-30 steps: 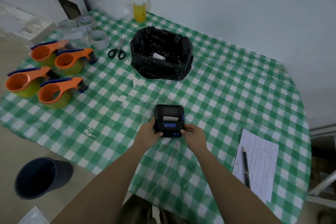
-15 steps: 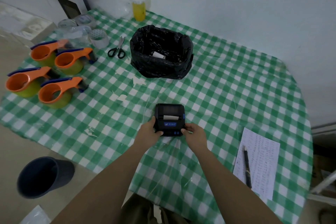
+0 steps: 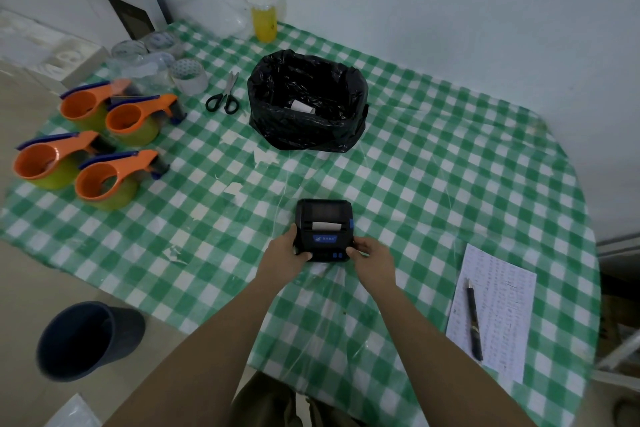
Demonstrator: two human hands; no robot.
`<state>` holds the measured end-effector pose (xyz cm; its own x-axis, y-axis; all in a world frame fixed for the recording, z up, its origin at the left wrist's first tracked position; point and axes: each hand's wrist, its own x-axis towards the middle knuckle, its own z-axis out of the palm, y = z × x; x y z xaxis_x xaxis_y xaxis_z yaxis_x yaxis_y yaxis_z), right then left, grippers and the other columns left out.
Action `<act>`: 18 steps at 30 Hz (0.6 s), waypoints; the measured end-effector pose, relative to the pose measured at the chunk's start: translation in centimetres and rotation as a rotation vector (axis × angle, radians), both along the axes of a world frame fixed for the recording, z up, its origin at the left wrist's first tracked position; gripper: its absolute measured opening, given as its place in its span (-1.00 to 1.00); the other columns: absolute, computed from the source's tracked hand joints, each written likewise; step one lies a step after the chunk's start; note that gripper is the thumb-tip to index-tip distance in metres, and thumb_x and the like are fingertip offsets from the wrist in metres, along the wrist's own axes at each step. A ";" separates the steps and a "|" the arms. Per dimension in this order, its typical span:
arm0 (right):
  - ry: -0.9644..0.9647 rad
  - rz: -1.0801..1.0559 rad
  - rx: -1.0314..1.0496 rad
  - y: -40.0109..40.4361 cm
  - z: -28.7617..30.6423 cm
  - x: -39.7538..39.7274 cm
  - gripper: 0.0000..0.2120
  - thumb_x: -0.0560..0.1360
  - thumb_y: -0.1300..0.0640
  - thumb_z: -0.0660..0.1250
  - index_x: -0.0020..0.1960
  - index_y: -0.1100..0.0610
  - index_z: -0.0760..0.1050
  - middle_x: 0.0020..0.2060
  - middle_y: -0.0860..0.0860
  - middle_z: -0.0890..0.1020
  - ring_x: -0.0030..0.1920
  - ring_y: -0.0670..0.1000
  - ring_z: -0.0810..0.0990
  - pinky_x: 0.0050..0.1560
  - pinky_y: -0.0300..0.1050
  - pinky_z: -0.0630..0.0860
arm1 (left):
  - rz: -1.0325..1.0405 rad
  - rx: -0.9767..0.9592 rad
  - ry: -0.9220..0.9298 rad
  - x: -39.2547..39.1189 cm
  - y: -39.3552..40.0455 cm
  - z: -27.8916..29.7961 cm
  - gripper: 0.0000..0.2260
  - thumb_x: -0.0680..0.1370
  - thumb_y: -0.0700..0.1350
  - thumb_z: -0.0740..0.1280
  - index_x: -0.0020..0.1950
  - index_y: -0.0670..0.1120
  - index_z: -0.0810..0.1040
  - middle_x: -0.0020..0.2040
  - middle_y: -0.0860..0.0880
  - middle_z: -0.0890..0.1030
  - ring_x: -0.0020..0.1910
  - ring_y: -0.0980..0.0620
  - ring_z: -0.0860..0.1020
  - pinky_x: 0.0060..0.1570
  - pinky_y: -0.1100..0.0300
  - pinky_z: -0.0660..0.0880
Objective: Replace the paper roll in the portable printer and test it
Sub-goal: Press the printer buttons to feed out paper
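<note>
Printer (image 3: 325, 229): small black portable unit, flat on green-white checked tablecloth (image 3: 433, 191), near front-centre edge of table. Lid shut; short white paper strip (image 3: 325, 226) shows at slot. Blue label below slot, blue buttons at front edge.

L hand (image 3: 284, 256): gripping printer's left side, thumb laid over front-left corner. R hand (image 3: 373, 258): gripping front-right corner, fingers curled on the edge. Both in contact w/ unit.

Black bag-lined bin (image 3: 306, 100) behind printer, well apart; a white roll (image 3: 302, 106) lies inside. Scissors (image 3: 223, 95) just left of bin. Four orange tape dispensers (image 3: 93, 146) grouped at table's left end, tape rolls (image 3: 188, 76) behind them. Yellow drink cup (image 3: 265, 17) at back by wall. Printed sheet (image 3: 498, 308) w/ pen (image 3: 473, 319) on it, right of hands. Dark bucket (image 3: 83, 340) on floor, lower left.
</note>
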<state>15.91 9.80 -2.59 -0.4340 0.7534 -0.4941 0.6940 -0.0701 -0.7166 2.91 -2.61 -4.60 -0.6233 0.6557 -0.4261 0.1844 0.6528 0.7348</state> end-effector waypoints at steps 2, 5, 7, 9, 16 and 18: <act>-0.002 0.002 0.004 0.0 0.0 0.0 -0.74 0.51 0.18 0.32 0.19 0.16 0.53 0.14 0.08 0.64 0.12 0.05 0.59 0.05 -0.14 0.44 | 0.005 -0.006 -0.004 0.0 0.0 -0.1 -0.39 0.47 -0.18 0.38 0.48 -0.16 0.24 0.28 -0.16 0.55 0.25 -0.11 0.53 0.24 -0.01 0.50; -0.003 0.006 0.004 0.1 0.0 0.0 -0.74 0.51 0.19 0.32 0.18 0.16 0.53 0.14 0.07 0.64 0.12 0.05 0.58 0.04 -0.16 0.43 | 0.010 -0.011 -0.003 0.0 0.0 0.0 -0.39 0.47 -0.18 0.38 0.48 -0.15 0.24 0.27 -0.16 0.56 0.24 -0.11 0.53 0.23 0.02 0.50; -0.001 0.005 0.004 0.1 -0.1 0.0 -0.74 0.51 0.19 0.32 0.18 0.17 0.53 0.14 0.08 0.64 0.12 0.05 0.58 0.05 -0.16 0.43 | 0.009 -0.011 -0.002 0.1 0.0 0.0 -0.42 0.47 -0.19 0.38 0.46 -0.14 0.27 0.25 -0.16 0.58 0.22 -0.12 0.54 0.21 0.02 0.51; -0.002 0.003 0.004 0.1 -0.1 0.0 -0.75 0.51 0.19 0.32 0.18 0.17 0.54 0.14 0.08 0.64 0.12 0.05 0.58 0.05 -0.15 0.43 | 0.010 -0.003 -0.005 0.1 0.0 0.1 -0.43 0.48 -0.20 0.38 0.45 -0.13 0.28 0.24 -0.17 0.58 0.21 -0.12 0.55 0.20 0.03 0.51; 0.010 -0.002 0.000 0.1 -0.4 0.1 -0.75 0.51 0.19 0.32 0.18 0.16 0.54 0.13 0.07 0.64 0.11 0.05 0.58 0.05 -0.14 0.44 | 0.017 -0.007 -0.025 0.1 0.0 0.3 -0.39 0.48 -0.19 0.37 0.48 -0.14 0.23 0.28 -0.16 0.56 0.25 -0.12 0.53 0.23 0.01 0.50; 0.013 -0.001 0.000 0.1 -0.4 0.2 -0.74 0.51 0.19 0.32 0.19 0.16 0.53 0.14 0.08 0.64 0.12 0.05 0.58 0.05 -0.14 0.44 | 0.021 -0.011 -0.034 0.2 0.0 0.4 -0.38 0.49 -0.19 0.37 0.50 -0.14 0.20 0.30 -0.17 0.54 0.27 -0.12 0.52 0.24 0.02 0.49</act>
